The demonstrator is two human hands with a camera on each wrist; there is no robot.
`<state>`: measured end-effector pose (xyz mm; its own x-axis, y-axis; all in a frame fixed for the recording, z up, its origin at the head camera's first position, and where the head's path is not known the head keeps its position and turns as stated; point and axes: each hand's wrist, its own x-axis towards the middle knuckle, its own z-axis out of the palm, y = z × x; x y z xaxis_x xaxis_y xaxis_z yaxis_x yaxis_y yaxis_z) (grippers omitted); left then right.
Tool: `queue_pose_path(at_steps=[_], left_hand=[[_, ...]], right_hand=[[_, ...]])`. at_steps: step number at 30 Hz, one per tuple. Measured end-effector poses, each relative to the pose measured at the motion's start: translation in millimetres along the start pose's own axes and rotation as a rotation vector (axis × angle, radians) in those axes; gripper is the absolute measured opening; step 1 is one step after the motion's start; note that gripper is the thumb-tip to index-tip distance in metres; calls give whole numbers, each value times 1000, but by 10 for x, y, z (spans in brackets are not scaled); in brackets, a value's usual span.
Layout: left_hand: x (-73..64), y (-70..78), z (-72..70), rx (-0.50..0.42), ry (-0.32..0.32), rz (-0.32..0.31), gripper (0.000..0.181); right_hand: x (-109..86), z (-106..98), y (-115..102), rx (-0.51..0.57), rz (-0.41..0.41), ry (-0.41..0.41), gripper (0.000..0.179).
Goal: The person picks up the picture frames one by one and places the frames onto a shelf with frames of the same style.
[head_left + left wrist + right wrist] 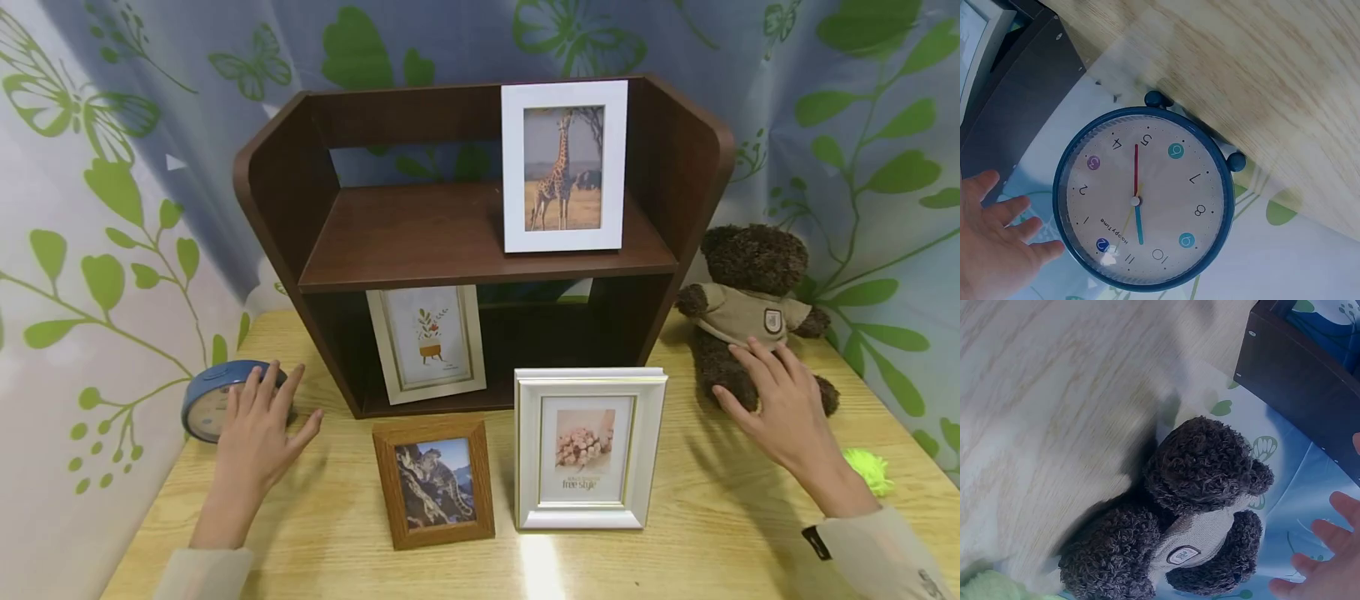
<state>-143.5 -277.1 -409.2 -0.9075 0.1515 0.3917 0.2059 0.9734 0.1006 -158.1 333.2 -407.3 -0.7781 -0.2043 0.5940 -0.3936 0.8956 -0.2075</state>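
On the left, my left hand hovers with fingers spread in front of a blue alarm clock, partly covering it in the head view. The left wrist view shows a gap between the fingertips and the clock's round dial. Over on the right, my right hand is spread in front of a dark brown teddy bear in a tan shirt, hiding part of its legs. In the right wrist view the fingers are apart from the bear. Neither hand holds anything.
A dark brown two-tier shelf stands centrally, with a giraffe picture frame above and a plant picture frame below. Before it stand a wooden frame and a white frame. A green fuzzy ball lies right.
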Motion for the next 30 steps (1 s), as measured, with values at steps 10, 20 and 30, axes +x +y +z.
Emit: queue_pose_path(at_steps=[10, 20, 30], left_hand=[[93, 67, -40, -160, 63, 14, 51], [278, 193, -32, -292, 186, 60, 44], [396, 298, -9, -342, 234, -26, 40]], right_hand=[[22, -24, -52, 28, 2, -22, 58], [20, 0, -126, 81, -69, -23, 43], [-57, 24, -308, 146, -79, -44, 24]])
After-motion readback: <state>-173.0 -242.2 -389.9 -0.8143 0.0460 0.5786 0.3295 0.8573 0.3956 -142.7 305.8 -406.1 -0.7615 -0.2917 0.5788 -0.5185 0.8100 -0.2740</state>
